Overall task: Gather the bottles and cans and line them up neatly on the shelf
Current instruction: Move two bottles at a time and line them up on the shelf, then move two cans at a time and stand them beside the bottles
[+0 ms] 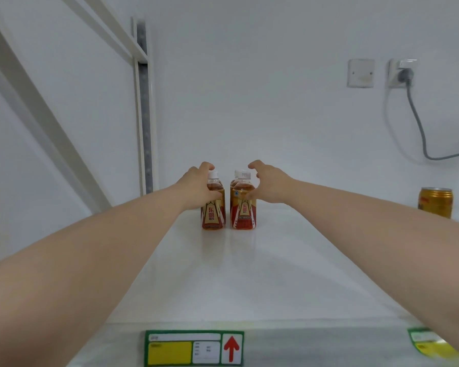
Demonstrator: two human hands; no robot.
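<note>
Left grip (pixel 196 185): I clasp the left bottle (pixel 213 207).
Right grip (pixel 269 184): my thumb touches the right bottle (pixel 244 210); grasp unclear.

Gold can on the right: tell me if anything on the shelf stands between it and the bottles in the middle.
Nothing visible stands between them. The can stands far right on the shelf, the bottles at its middle. The right forearm crosses over that stretch and hides part of it.
</note>
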